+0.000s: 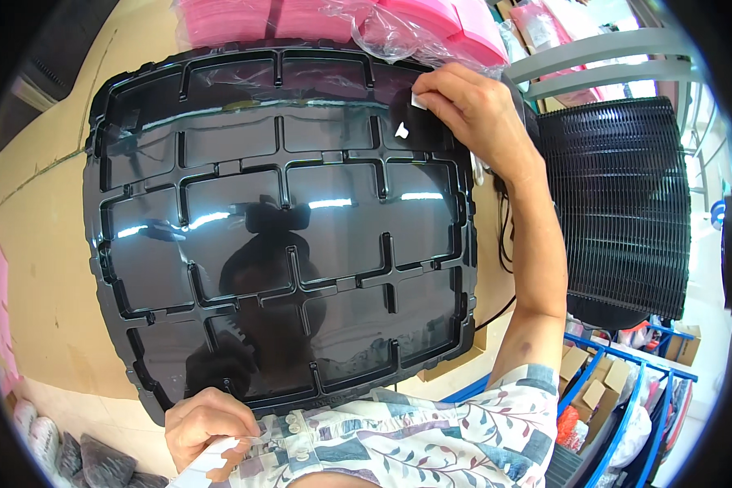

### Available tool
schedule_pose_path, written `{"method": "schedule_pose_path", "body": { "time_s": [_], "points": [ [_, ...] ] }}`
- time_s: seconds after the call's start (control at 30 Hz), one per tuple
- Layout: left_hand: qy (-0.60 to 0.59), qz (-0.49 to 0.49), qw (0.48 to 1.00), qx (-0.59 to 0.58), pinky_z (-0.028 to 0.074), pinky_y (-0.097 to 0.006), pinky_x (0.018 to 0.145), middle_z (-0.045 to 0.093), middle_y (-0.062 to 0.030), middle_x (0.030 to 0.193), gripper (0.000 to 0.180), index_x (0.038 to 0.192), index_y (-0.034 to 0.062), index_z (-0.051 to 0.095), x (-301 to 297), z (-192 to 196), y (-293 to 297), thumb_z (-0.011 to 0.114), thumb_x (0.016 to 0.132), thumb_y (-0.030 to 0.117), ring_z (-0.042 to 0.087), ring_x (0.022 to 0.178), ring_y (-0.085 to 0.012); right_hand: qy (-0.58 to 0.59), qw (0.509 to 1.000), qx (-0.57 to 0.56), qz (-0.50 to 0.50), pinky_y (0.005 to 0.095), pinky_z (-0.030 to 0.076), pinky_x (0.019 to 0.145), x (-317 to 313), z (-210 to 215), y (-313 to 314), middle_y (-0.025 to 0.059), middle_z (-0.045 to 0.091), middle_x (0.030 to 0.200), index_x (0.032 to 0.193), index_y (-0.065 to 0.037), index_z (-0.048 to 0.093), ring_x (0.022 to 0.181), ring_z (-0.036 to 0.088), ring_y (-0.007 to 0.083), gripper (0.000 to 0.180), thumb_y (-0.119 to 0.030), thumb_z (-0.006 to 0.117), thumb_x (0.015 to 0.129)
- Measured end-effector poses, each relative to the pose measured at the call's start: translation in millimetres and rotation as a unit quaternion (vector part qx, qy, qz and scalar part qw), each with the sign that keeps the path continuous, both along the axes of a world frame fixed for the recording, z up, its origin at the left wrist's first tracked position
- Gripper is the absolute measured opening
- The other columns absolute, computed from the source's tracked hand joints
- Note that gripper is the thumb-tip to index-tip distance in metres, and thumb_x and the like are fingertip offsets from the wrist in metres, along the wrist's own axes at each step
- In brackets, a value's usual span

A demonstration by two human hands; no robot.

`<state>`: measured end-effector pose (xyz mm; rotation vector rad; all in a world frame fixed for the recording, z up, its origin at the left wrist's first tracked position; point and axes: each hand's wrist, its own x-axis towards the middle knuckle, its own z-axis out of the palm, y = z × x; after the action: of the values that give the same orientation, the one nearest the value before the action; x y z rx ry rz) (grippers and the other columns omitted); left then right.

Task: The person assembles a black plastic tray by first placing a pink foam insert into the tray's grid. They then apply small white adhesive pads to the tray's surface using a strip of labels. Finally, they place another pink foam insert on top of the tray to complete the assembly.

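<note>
Tray (333, 244), black and split into shallow pockets, lies in front of you on the tan table (49, 244), its near edge by your patterned shirt (431, 435). Your right hand (472, 102) is over the tray's far right corner, thumb and forefinger pinching a small white piece (418, 100); the other fingers curl in behind. Just below it, a white patch (402, 130) shows on the glossy surface, perhaps only a reflection; you can't tell which from here. Your left hand (211, 427) is at the near left edge, fingers closed on a white strip (207, 466) with an uneven, patchy face.

The step in hand seems to be putting the white piece, likely a sticker, at that corner. Next, judging by the pose, you'd want to line it up, press it flat and let go cleanly, keeping the strip clear of the tray.
</note>
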<state>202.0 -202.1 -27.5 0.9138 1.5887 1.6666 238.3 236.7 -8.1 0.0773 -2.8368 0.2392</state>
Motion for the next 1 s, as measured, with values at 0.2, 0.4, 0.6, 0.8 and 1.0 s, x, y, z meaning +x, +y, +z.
{"method": "schedule_pose_path", "body": {
  "time_s": [0.2, 0.4, 0.6, 0.8, 1.0],
  "points": [
    [0.003, -0.011, 1.0, 0.007, 0.043, -0.022, 0.05, 0.064, -0.0111, 0.074, 0.014, 0.08, 0.0045, 0.057, -2, -4, -1, 0.065, 0.089, 0.013, 0.055, 0.053, -0.0111, -0.044, 0.998, 0.007, 0.046, 0.0382, 0.051, 0.069, -9, 7, 9, 0.0118, 0.063, 0.084, 0.094, -0.002, 0.064, 0.08, 0.064, 0.0328, 0.008, -0.008, 0.064, 0.088],
    [0.004, -0.01, 1.0, 0.001, 0.043, -0.022, 0.05, 0.065, -0.011, 0.074, 0.013, 0.08, 0.0044, 0.057, -2, -3, -1, 0.065, 0.087, 0.011, 0.055, 0.053, -0.0113, -0.014, 0.999, -0.031, 0.024, 0.0382, 0.051, 0.071, 5, -3, 6, 0.0094, 0.063, 0.09, 0.098, -0.003, 0.063, 0.082, 0.064, 0.0321, 0.01, -0.005, 0.064, 0.088],
    [0.008, -0.003, 1.0, 0.007, 0.043, -0.023, 0.05, 0.065, -0.0107, 0.074, 0.014, 0.079, 0.0047, 0.057, 0, -3, 0, 0.066, 0.088, 0.012, 0.055, 0.053, -0.0121, 0.049, 0.999, 0.0, 0.019, 0.0359, 0.054, 0.068, 7, -10, 1, 0.0087, 0.064, 0.09, 0.097, -0.004, 0.066, 0.079, 0.065, 0.0303, 0.011, -0.005, 0.067, 0.086],
    [0.004, -0.004, 1.0, -0.004, 0.043, -0.023, 0.051, 0.065, -0.0105, 0.074, 0.015, 0.08, 0.0048, 0.058, 0, -1, 0, 0.065, 0.089, 0.013, 0.056, 0.054, -0.0121, 0.059, 0.997, 0.036, 0.039, 0.0352, 0.054, 0.063, 7, -15, 4, 0.0076, 0.064, 0.088, 0.096, -0.004, 0.065, 0.077, 0.066, 0.0286, 0.012, -0.004, 0.067, 0.085],
    [-0.009, -0.016, 1.0, -0.016, 0.043, -0.023, 0.052, 0.065, -0.0107, 0.074, 0.012, 0.08, 0.0049, 0.058, -1, 4, 3, 0.063, 0.088, 0.011, 0.056, 0.055, -0.0119, 0.035, 0.999, 0.013, 0.039, 0.0372, 0.053, 0.065, 11, -16, 7, 0.0089, 0.063, 0.088, 0.099, -0.004, 0.062, 0.08, 0.065, 0.0291, 0.012, -0.003, 0.064, 0.087]
  ]
}}
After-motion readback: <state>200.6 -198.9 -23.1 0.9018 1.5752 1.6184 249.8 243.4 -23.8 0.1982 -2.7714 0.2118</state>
